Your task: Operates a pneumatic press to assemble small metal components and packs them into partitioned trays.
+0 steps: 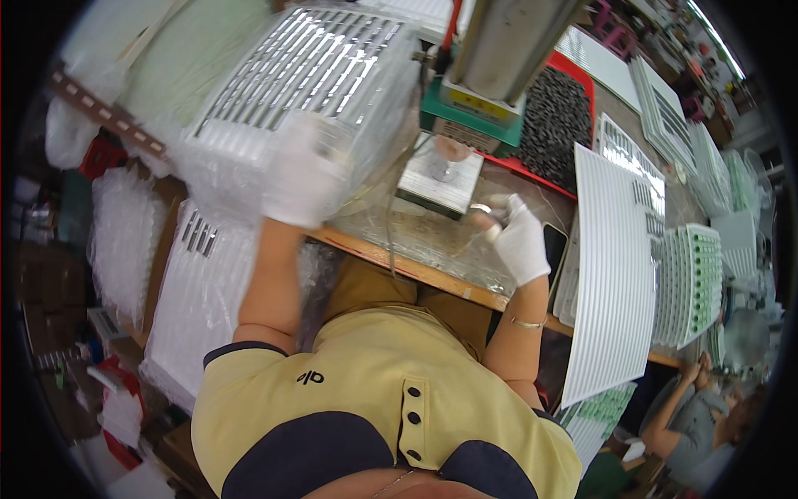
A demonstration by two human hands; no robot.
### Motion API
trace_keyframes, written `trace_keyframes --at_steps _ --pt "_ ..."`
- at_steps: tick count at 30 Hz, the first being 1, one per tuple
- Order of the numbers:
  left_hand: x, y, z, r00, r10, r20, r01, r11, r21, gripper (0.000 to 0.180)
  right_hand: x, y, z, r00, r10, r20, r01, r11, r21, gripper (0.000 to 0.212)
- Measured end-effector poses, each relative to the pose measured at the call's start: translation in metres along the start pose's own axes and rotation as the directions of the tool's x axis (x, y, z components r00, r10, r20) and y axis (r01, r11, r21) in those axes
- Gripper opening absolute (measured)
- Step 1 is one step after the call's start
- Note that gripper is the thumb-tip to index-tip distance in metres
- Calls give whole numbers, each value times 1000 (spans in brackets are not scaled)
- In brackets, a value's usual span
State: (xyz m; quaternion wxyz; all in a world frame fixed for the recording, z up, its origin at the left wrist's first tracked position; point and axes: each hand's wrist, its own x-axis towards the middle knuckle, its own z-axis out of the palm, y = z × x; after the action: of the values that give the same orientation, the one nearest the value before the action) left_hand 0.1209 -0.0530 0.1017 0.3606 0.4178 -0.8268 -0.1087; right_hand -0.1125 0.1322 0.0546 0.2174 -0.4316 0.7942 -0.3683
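Observation:
My left hand point(301, 175), in a white glove, is smeared by motion over the near edge of a plastic-wrapped stack of shiny slatted panels point(312, 62). Its fingers are too blurred to read. In a white glove with bare fingertips, my right hand point(519, 243) is above the bench, thumb and fingers curled together. A small shiny bit shows at the fingertips, too small to name. Just left of that hand is a metal block point(440, 176), under the green head point(470, 121) of a bench press. A round piece sits between head and block.
A red tray point(553, 125) of small black parts stands behind the press. White slatted panels point(613, 266) lean at the right, beside a dark phone-like slab point(554, 249). A wrapped panel point(204, 291) lies at lower left. Another person point(698, 416) sits at far right.

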Motion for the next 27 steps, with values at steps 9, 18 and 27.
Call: trace_keyframes --at_steps 9,18,27 --pt "68 -135 -14 941 -285 184 157 846 510 44 80 55 -28 930 86 -357 -264 832 -487 19" --pt "32 -91 -40 927 -330 178 370 881 -293 26 141 77 -8 972 -25 -235 -157 674 -721 17" --pt "-23 38 81 806 -32 591 385 787 -483 27 101 51 -24 947 -43 -317 -118 875 -469 12"
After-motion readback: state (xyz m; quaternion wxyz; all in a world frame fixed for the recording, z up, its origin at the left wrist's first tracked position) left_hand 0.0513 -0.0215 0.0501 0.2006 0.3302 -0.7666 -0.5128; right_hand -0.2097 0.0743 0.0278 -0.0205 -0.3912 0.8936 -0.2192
